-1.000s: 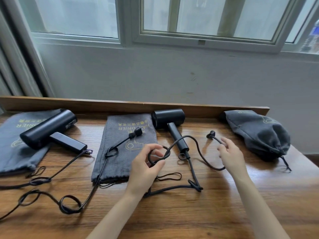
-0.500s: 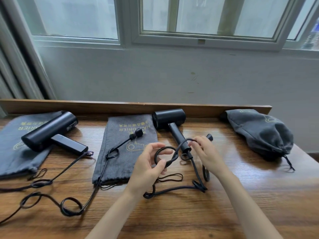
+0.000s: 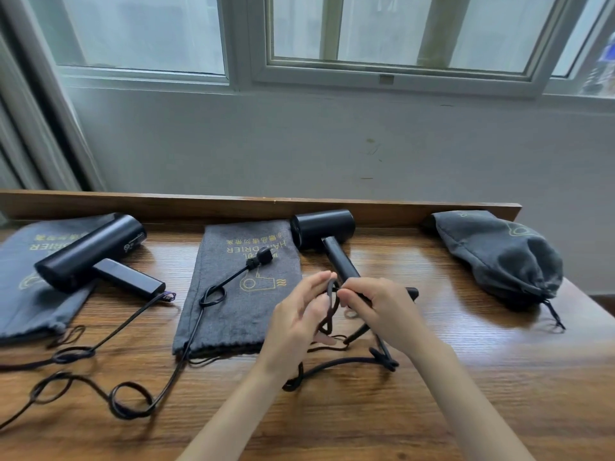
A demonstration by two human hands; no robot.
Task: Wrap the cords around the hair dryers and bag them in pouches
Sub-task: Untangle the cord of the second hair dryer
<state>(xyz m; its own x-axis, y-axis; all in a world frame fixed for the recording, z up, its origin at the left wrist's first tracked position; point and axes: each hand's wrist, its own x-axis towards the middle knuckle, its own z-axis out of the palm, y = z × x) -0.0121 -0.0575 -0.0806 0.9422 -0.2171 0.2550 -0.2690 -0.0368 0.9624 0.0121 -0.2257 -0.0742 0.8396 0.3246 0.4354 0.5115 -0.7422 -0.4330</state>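
Done so far: the right pouch [image 3: 499, 261] looks stuffed and cinched, so one dryer is probably bagged already (can't see inside though).
In progress: the middle hair dryer [image 3: 321, 227] lies on the worktop [image 3: 466, 394] just beside the middle pouch [image 3: 233, 311], not bagged.
Left hand [image 3: 299, 324]: pinches a loop of the middle cord [image 3: 332, 364] between thumb and fingers, just in front of the dryer's handle.
Right hand [image 3: 379, 307]: curled round the plug end of that cord, the tip poking out past the knuckles.
Slack: the rest trails kinked on the worktop under the hands, nothing wound round the handle yet.
Left hair dryer [image 3: 90, 251]: sits on the flat left pouch [image 3: 20, 304], its left cord [image 3: 133, 394] sprawled in loops, plug lying on the middle pouch.
Rough tally: maybe one of three done; two wraps and two baggings to go.
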